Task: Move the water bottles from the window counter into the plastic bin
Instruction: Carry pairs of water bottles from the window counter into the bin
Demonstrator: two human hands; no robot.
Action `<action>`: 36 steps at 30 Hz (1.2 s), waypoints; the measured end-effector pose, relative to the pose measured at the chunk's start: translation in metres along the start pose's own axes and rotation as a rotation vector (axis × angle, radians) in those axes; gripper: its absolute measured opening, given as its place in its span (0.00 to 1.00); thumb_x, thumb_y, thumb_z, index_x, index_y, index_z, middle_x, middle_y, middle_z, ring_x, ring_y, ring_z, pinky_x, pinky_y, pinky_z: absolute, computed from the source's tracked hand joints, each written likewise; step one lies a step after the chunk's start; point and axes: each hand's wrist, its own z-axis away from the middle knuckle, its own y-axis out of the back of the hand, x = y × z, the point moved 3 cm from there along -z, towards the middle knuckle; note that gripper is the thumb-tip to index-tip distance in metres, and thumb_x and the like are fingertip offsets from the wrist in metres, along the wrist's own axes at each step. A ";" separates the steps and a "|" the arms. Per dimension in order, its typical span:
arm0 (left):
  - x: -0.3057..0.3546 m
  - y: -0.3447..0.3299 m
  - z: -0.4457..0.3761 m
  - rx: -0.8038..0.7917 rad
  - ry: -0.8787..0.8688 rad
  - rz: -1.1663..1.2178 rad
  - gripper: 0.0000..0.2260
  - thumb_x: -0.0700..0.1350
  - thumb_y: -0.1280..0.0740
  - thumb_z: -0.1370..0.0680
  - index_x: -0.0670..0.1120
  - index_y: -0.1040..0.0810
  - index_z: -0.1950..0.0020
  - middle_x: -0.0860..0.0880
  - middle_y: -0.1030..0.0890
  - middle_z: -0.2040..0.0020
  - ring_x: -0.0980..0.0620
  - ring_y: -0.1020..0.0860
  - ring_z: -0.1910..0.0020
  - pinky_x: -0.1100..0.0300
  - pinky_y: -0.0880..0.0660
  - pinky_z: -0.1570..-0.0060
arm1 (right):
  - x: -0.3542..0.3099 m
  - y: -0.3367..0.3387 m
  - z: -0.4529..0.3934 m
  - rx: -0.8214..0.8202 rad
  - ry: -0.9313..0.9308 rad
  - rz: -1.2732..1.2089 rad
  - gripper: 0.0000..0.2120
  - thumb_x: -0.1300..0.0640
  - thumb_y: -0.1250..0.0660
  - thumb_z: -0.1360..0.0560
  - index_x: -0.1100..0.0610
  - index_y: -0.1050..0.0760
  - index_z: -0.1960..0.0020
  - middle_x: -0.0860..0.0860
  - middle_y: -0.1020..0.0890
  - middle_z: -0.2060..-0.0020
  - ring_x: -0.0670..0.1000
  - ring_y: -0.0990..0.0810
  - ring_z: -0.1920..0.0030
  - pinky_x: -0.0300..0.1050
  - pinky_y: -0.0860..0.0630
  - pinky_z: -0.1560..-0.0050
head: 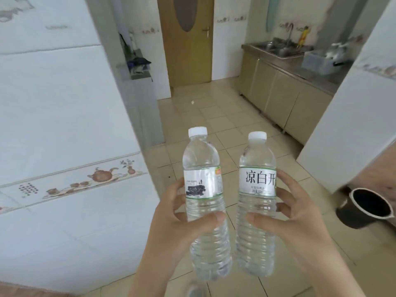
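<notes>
Here two clear, white-capped water bottles are held upright side by side, apart, above the tiled floor [225,108]. The left bottle [204,202] shows its label's back; the right bottle [256,206] shows large black characters. The left hand [171,224] and right hand [293,221] each wrap fingers and thumb around one ribbed body.
</notes>
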 end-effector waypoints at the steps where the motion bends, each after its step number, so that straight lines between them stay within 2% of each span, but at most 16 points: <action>1: 0.000 -0.008 -0.011 -0.008 0.003 0.000 0.37 0.55 0.18 0.48 0.69 0.25 0.41 0.57 0.15 0.46 0.54 0.15 0.52 0.49 0.20 0.48 | 0.001 0.007 -0.008 0.025 -0.004 -0.002 0.47 0.64 0.18 0.44 0.35 0.32 0.34 0.43 0.16 0.49 0.49 0.18 0.52 0.53 0.20 0.52; 4: 0.003 -0.032 -0.050 -0.051 0.011 0.003 0.40 0.55 0.17 0.49 0.72 0.28 0.41 0.54 0.16 0.43 0.50 0.16 0.46 0.44 0.22 0.42 | 0.001 0.024 -0.039 0.086 -0.015 -0.004 0.46 0.62 0.18 0.44 0.35 0.32 0.34 0.42 0.17 0.49 0.47 0.18 0.52 0.49 0.21 0.52; 6: 0.005 -0.048 -0.083 -0.078 0.011 0.004 0.39 0.55 0.17 0.50 0.72 0.27 0.42 0.54 0.15 0.44 0.50 0.16 0.46 0.43 0.22 0.42 | 0.000 0.034 -0.067 0.121 -0.012 0.001 0.46 0.63 0.18 0.44 0.36 0.32 0.34 0.43 0.16 0.49 0.49 0.18 0.52 0.52 0.21 0.51; 10: 0.015 -0.080 -0.154 -0.142 -0.021 -0.016 0.38 0.56 0.17 0.49 0.73 0.27 0.43 0.56 0.15 0.47 0.55 0.14 0.54 0.50 0.19 0.51 | -0.003 0.050 -0.126 0.191 -0.006 -0.001 0.46 0.65 0.18 0.44 0.36 0.31 0.35 0.46 0.16 0.48 0.54 0.19 0.51 0.56 0.20 0.52; 16: 0.048 -0.140 -0.252 -0.236 -0.071 -0.032 0.36 0.57 0.18 0.49 0.77 0.28 0.46 0.59 0.17 0.47 0.57 0.14 0.56 0.56 0.20 0.55 | -0.009 0.084 -0.208 0.305 0.009 -0.015 0.47 0.64 0.16 0.47 0.37 0.30 0.35 0.47 0.16 0.47 0.53 0.18 0.52 0.56 0.20 0.53; 20: 0.061 -0.181 -0.306 -0.298 -0.071 -0.010 0.36 0.54 0.18 0.49 0.75 0.26 0.46 0.58 0.15 0.50 0.52 0.14 0.57 0.50 0.18 0.53 | -0.009 0.114 -0.254 0.362 0.019 -0.023 0.45 0.59 0.18 0.48 0.36 0.29 0.36 0.46 0.16 0.48 0.54 0.18 0.54 0.55 0.19 0.56; 22: 0.065 -0.203 -0.333 -0.322 -0.074 -0.014 0.36 0.54 0.18 0.48 0.73 0.26 0.44 0.58 0.15 0.50 0.51 0.13 0.56 0.45 0.18 0.50 | -0.007 0.132 -0.280 0.392 0.020 -0.027 0.46 0.60 0.18 0.48 0.36 0.29 0.36 0.46 0.16 0.48 0.54 0.18 0.54 0.55 0.19 0.56; 25: 0.068 -0.237 -0.376 -0.331 -0.074 -0.027 0.37 0.54 0.18 0.48 0.72 0.26 0.43 0.57 0.15 0.49 0.50 0.13 0.56 0.44 0.18 0.50 | 0.002 0.160 -0.324 0.413 0.013 -0.038 0.46 0.67 0.17 0.45 0.37 0.29 0.36 0.48 0.16 0.48 0.55 0.18 0.53 0.57 0.19 0.55; 27: 0.070 -0.262 -0.405 -0.320 -0.072 -0.035 0.37 0.55 0.18 0.49 0.73 0.26 0.44 0.56 0.15 0.48 0.51 0.13 0.56 0.46 0.18 0.51 | 0.008 0.181 -0.357 0.407 0.012 -0.033 0.45 0.67 0.18 0.44 0.37 0.29 0.36 0.47 0.16 0.48 0.55 0.18 0.53 0.56 0.19 0.55; 31: 0.076 -0.319 -0.467 -0.285 -0.068 -0.037 0.38 0.56 0.18 0.49 0.74 0.27 0.43 0.55 0.16 0.47 0.52 0.14 0.55 0.46 0.18 0.49 | 0.018 0.224 -0.432 0.386 0.007 -0.036 0.45 0.64 0.17 0.45 0.35 0.30 0.36 0.46 0.16 0.48 0.54 0.18 0.52 0.56 0.19 0.55; 36: 0.087 -0.390 -0.538 -0.261 -0.037 -0.022 0.38 0.55 0.18 0.49 0.73 0.26 0.43 0.54 0.16 0.46 0.50 0.14 0.55 0.45 0.19 0.49 | 0.018 0.278 -0.520 0.366 -0.003 -0.033 0.46 0.55 0.18 0.50 0.35 0.30 0.37 0.45 0.17 0.47 0.53 0.19 0.52 0.49 0.21 0.57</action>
